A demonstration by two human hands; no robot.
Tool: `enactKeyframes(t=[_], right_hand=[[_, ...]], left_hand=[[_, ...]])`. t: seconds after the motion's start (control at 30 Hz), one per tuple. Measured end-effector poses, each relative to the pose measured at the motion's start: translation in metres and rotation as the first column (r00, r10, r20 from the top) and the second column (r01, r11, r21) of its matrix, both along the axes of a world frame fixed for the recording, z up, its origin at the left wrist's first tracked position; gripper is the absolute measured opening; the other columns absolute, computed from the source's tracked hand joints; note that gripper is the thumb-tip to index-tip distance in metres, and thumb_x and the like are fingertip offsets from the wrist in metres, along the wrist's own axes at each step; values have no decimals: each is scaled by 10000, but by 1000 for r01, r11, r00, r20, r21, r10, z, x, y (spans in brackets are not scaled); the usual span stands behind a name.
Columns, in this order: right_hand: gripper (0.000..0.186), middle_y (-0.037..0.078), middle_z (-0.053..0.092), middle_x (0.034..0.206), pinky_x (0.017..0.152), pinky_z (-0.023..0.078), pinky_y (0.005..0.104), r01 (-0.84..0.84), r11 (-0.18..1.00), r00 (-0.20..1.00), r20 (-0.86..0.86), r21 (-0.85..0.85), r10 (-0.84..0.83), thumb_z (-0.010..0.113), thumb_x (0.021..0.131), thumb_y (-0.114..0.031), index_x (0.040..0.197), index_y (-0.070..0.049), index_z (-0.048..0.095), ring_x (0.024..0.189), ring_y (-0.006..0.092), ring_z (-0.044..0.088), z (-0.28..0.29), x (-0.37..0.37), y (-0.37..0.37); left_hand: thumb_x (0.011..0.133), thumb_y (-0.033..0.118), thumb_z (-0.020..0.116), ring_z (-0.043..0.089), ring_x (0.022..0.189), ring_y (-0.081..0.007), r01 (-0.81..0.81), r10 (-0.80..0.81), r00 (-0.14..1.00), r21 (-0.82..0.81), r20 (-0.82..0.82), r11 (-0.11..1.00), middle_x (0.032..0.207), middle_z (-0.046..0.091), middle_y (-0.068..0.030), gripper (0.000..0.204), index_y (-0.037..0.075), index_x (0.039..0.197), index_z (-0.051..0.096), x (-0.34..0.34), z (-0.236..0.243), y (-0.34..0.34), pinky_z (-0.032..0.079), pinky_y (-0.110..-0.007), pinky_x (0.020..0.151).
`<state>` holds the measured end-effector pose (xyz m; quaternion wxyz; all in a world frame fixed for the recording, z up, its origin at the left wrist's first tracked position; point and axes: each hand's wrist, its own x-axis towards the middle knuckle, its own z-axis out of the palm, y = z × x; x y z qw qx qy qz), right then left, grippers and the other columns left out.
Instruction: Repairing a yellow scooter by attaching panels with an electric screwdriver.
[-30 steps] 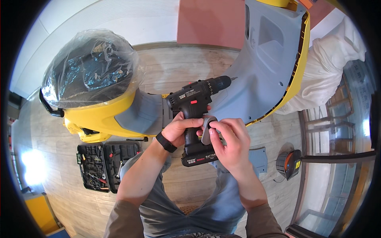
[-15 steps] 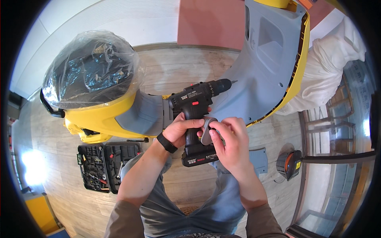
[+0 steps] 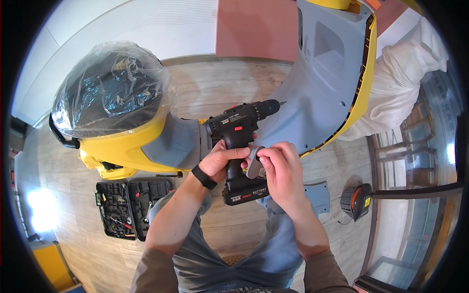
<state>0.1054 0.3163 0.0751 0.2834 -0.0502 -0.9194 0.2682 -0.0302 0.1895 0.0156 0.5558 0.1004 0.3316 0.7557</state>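
My left hand (image 3: 220,160) is wrapped round the grip of a black cordless drill (image 3: 233,124), which points to the upper right with a bit in its chuck. A small grey rounded part (image 3: 254,165) sits between my hands, beside the drill's grip; my left fingertips show behind it. My right hand (image 3: 283,168) is closed, thumb and fingers pinched at the part's right upper edge, by a dark opening. Whatever else may be between those fingertips is too small to make out. Beyond the drill stands a yellow and grey scooter (image 3: 129,149), with its grey front panel (image 3: 312,93) at the right.
An open black tool case (image 3: 138,207) with assorted tools lies on the floor at the left. Clear plastic covers the scooter's seat (image 3: 115,90). At the right are a flat grey panel (image 3: 317,196), a black and orange device (image 3: 357,202) and white cloth (image 3: 391,93).
The view has shifted slightly. My right fingers have drawn closer together at the grey part's edge; my left hand keeps its hold on the drill.
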Motion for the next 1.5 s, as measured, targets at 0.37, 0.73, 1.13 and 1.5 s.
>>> enactKeyframes(t=[0.37,0.73,1.13,1.5], right_hand=[[179,94,615,923,697,492,379,-10,998,999,-43,-61,8,733,814,-47,958,-38,627,825,295,597,-4,2,-2],[176,88,678,947,695,525,354,-11,983,983,-180,-186,-23,753,756,11,883,-47,647,818,279,646,-6,-1,0],[183,64,692,890,667,523,326,-45,970,995,-94,-238,23,762,713,40,839,-50,664,787,240,650,3,1,-1],[135,73,706,881,664,553,296,-37,935,998,-52,-353,20,763,737,35,823,-34,686,761,208,672,5,5,2]], left_hand=[[858,69,724,615,778,-105,-31,31,998,-10,-55,999,1063,692,-73,468,45,1288,541,-2,3,-1,494,-254,683],[857,88,717,599,727,-98,-21,22,999,-16,49,1000,909,624,10,429,69,1262,576,0,2,-2,505,-257,666],[855,87,665,633,871,-122,53,-56,992,25,109,998,1074,654,-46,458,44,1295,545,4,-7,-2,537,-289,791],[860,69,658,623,853,-110,47,-46,993,-10,111,999,1072,645,-33,452,49,1299,552,9,-9,4,526,-279,779]])
